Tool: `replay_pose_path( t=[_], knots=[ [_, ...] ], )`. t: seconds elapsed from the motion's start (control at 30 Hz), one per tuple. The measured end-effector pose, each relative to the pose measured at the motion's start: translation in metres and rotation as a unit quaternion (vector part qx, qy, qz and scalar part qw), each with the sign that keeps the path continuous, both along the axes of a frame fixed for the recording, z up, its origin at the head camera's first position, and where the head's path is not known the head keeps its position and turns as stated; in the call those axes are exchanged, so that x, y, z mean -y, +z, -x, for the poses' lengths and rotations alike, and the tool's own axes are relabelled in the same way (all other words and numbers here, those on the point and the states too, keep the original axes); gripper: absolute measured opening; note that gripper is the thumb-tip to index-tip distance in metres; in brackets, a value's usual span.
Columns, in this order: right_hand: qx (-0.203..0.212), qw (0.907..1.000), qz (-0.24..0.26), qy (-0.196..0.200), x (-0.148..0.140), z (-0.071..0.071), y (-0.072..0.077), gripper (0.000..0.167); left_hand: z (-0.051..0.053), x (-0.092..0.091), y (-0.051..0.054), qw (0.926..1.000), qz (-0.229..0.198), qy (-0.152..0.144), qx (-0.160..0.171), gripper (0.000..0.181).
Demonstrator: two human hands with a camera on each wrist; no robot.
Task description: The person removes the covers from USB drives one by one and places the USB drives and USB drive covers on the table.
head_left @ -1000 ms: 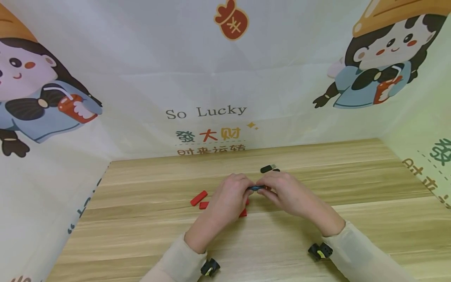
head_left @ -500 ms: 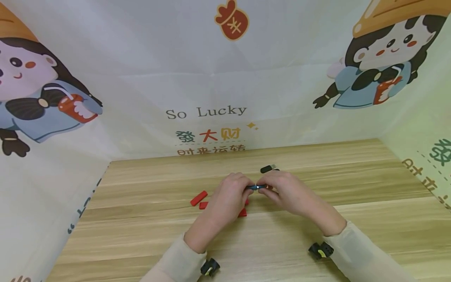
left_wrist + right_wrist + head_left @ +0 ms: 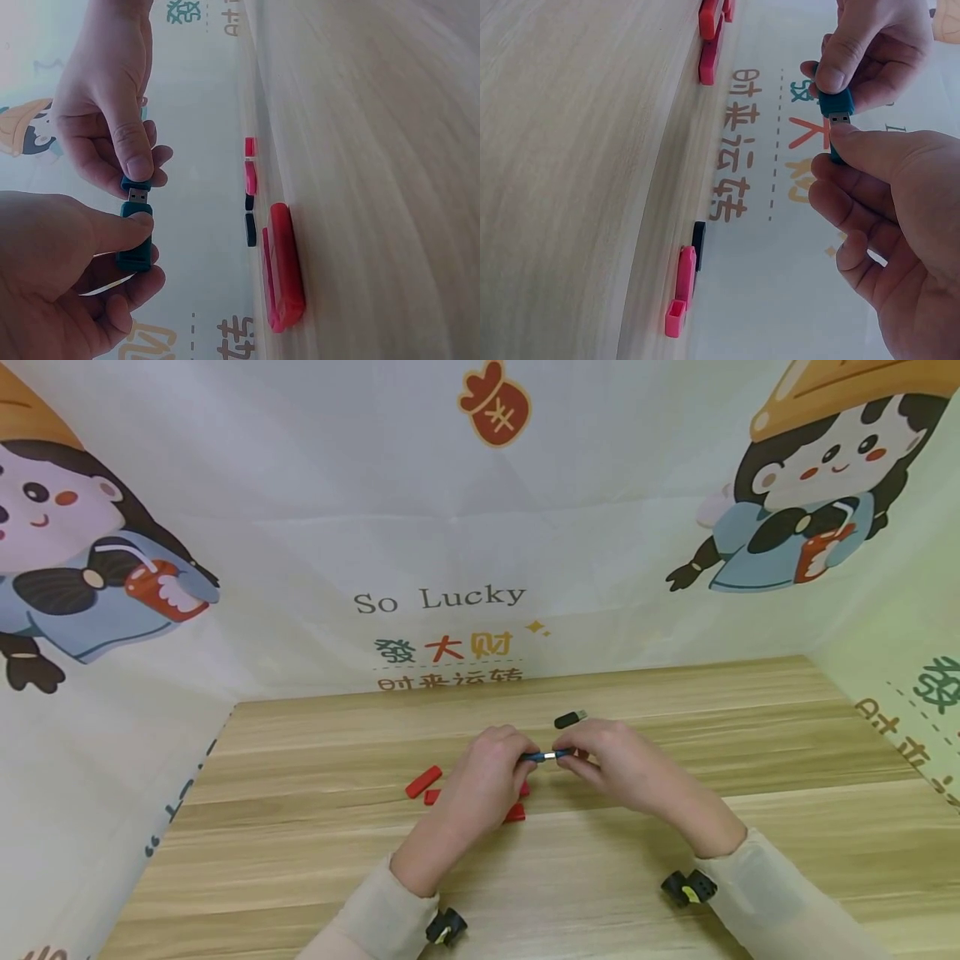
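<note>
Table (image 3: 300,860): wood-grained, reaching the printed wall (image 3: 315,543) behind.
Left hand (image 3: 491,777): thumb and fingers closed in a pinch on the blue stick (image 3: 135,259).
Right hand (image 3: 618,764): fingertips pinching the cap (image 3: 135,182), in line with the blue stick.
Blue stick: between the hands, above the table; likely light, stiff, slightly slick; best taken by its broad sides.
Red pieces (image 3: 423,782): on the table around the left hand, which hides part of them from the head view.
Black stick (image 3: 570,719): beyond the right hand, apart from it.
Cap: offers little grip, probably fingertips only.
Plug (image 3: 138,196): metal, showing between body and cap; probably the part to keep from bending. Whether its tip is inside the cap, cannot tell.
</note>
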State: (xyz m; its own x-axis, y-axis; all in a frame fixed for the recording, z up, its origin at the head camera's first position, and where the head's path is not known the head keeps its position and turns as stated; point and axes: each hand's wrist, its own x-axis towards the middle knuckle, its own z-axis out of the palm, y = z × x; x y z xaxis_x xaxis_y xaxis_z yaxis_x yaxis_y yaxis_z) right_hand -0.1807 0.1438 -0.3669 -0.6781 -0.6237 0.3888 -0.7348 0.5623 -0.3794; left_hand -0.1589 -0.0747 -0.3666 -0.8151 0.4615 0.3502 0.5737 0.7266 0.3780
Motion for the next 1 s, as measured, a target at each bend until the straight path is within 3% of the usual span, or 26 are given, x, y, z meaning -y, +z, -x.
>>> replay_pose_path(
  t=[1.0],
  knots=[
    [0.007,0.9997,-0.016,-0.018,-0.0046,0.0018,0.0019,0.009,0.0032,0.0015,0.0014,0.9998,-0.012,0.008,0.012,0.008]
  ],
)
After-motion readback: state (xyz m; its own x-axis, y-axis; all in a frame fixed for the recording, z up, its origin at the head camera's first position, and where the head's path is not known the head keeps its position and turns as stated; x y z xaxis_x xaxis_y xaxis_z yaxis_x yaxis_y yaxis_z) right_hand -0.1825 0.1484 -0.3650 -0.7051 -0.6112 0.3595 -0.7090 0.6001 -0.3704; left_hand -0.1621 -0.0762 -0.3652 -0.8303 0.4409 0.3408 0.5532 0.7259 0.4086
